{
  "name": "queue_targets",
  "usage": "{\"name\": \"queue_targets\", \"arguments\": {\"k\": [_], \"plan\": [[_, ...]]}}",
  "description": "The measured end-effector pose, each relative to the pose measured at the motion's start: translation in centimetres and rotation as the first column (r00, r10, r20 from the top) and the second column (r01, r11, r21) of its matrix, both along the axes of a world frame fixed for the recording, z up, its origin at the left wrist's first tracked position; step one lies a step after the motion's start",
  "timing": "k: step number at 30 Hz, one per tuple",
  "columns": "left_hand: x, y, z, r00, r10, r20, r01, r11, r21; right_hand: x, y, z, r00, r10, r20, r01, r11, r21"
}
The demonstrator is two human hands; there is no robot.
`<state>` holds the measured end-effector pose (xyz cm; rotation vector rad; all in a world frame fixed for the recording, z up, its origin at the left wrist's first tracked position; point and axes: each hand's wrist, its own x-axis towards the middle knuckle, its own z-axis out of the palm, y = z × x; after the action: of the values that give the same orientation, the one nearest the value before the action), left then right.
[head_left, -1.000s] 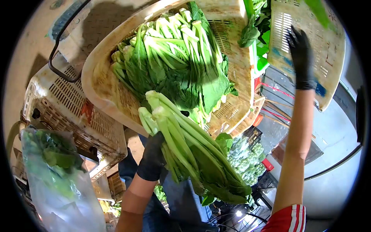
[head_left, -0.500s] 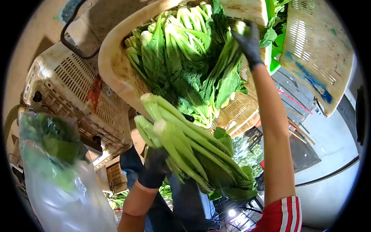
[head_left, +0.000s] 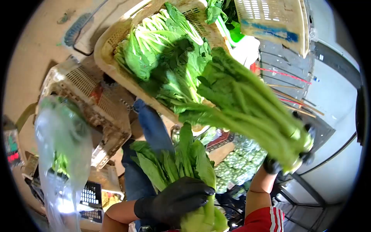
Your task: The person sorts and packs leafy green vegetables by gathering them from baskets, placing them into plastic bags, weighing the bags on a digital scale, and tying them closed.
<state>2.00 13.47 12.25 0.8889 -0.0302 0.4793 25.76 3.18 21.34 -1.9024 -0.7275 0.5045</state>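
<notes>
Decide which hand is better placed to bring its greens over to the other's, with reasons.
Probably the right hand: it holds its leafy bunch near the stem end, out to the side. The left hand grips the other bunch low and central, better for steadying.

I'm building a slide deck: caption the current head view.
Left hand and right hand, black-gloved, each hold greens near a loaded crate.

Grips with left hand point(head_left: 176, 199), left forearm point(head_left: 120, 215) behind curled fingers point(head_left: 205, 191); clasps with right hand point(head_left: 272, 165), right forearm point(head_left: 258, 200) below partly hidden fingers.
</notes>
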Motion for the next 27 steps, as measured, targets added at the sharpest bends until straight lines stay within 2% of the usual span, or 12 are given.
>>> {"name": "queue_targets", "arguments": {"k": [2,4,6,8,10,13,15,17,19,21,23,27], "plan": [[-1.4,-1.7,3.9,0.993,0.067,-0.101,-0.058,0.994,0.09,-3.8,-1.8,1.8,0.918,0.019,-0.395,-0.002,0.999,0.043],[-3.7,-2.3,8.1,0.94,-0.093,-0.328,0.125,0.989,0.08,-7.8,-3.4,3.8,0.652,0.038,-0.757,0.027,0.997,0.074],[-6.8,-2.7,11.9,0.888,-0.065,-0.455,0.217,0.932,0.29,-12.3,-4.5,5.5,0.289,-0.038,-0.957,0.143,0.99,0.004],[-9.6,-4.0,15.2,0.909,0.139,-0.394,0.192,0.697,0.69,-16.2,-6.3,7.3,-0.042,-0.154,-0.987,0.293,0.943,-0.16],[-11.3,-4.6,16.1,0.92,0.191,-0.342,0.196,0.529,0.825,-19.9,-7.3,7.1,0.094,0.02,-0.995,0.228,0.973,0.041],[-14.1,-3.4,14.9,0.808,-0.151,-0.57,0.498,0.692,0.522,-23.3,-7.9,5.1,0.308,0.265,-0.914,0.077,0.95,0.302],[-15.5,-0.9,13.9,0.437,-0.634,-0.638,0.693,0.689,-0.21,-22.7,-7.8,4.9,0.314,0.42,-0.851,-0.078,0.905,0.418],[-15.5,1.7,13.6,0.155,-0.884,-0.441,0.339,0.467,-0.817,-22.2,-7.6,4.6,0.301,0.51,-0.806,-0.145,0.86,0.49],[-11.4,2.9,12.8,0.418,-0.561,-0.714,0.3,0.828,-0.474,-22.1,-7.5,4.3,0.217,0.448,-0.867,-0.032,0.891,0.452],[-10.5,1.5,9.0,0.466,-0.44,-0.768,0.34,0.89,-0.303,-22.2,-8.0,3.7,0.197,0.431,-0.881,0.024,0.896,0.443],[-16.6,-4.9,0.9,0.426,-0.678,-0.599,0.444,0.733,-0.515,-21.9,-9.5,2.3,0.248,0.427,-0.87,0.018,0.895,0.445],[-15.4,-7.9,1.2,0.37,-0.844,-0.387,0.235,0.488,-0.84,-19.2,-12.6,1.0,0.427,0.313,-0.848,-0.079,0.948,0.31]]}}
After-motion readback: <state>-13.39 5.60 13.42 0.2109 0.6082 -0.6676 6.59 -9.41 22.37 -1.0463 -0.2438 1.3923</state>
